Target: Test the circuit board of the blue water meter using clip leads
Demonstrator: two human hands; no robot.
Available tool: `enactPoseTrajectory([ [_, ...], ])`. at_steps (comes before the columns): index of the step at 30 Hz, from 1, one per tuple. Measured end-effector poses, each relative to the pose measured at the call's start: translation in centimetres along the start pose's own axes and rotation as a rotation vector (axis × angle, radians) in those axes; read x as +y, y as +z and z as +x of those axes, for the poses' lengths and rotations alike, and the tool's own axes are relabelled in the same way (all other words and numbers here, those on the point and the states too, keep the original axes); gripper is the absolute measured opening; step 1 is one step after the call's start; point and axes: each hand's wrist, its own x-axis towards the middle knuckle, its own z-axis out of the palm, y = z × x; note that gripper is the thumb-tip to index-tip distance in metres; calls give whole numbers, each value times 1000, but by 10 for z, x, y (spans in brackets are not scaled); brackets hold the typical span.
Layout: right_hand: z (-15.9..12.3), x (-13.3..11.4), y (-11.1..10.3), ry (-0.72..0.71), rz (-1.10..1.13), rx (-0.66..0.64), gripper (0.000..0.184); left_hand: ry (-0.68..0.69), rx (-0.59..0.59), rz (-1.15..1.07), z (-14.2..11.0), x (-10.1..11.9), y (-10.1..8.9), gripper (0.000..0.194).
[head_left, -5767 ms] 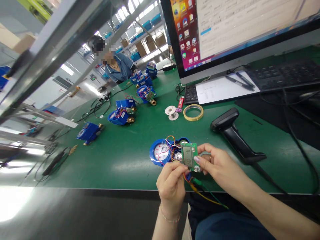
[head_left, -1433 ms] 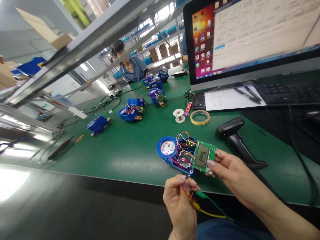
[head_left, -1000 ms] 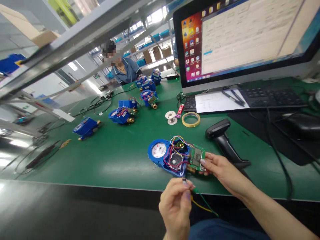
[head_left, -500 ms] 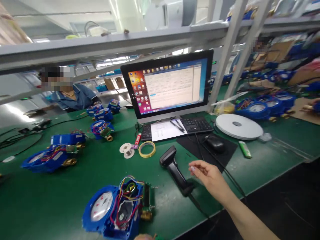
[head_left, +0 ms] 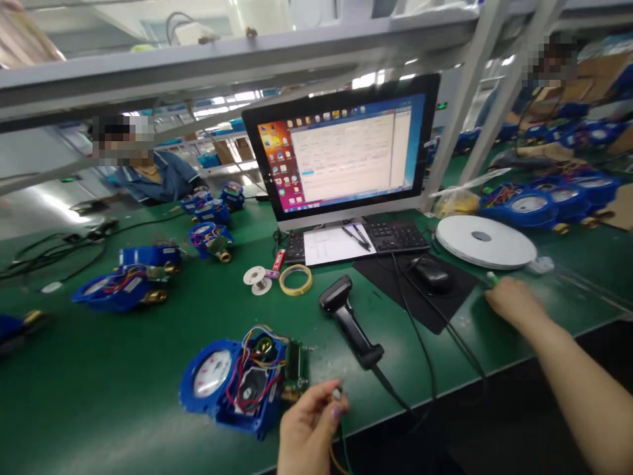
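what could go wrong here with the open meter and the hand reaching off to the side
1. The left hand pinches leads beside the open blue meter, whose circuit board hangs on loose wires at the table edge; a tug might strain them.
2. The right hand closes on a small green item near the white disc, its forearm above the scanner cable and mouse cable; drawing back could snag one and drag the barcode scanner.

The right hand [head_left: 514, 305] lets go of the meter [head_left: 237, 382] (now on the table [head_left: 148, 369]) and reaches a green stick [head_left: 492, 278].
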Motion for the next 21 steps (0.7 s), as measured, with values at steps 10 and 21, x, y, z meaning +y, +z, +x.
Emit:
enactPoseTrajectory([
  [10,-201,-89,20,3,1133,-986,31,-12,-41,93,-1,9,22,17],
  [21,-238,-129,63,552,1278,-1483,58,-19,-44,125,-12,11,17,23],
])
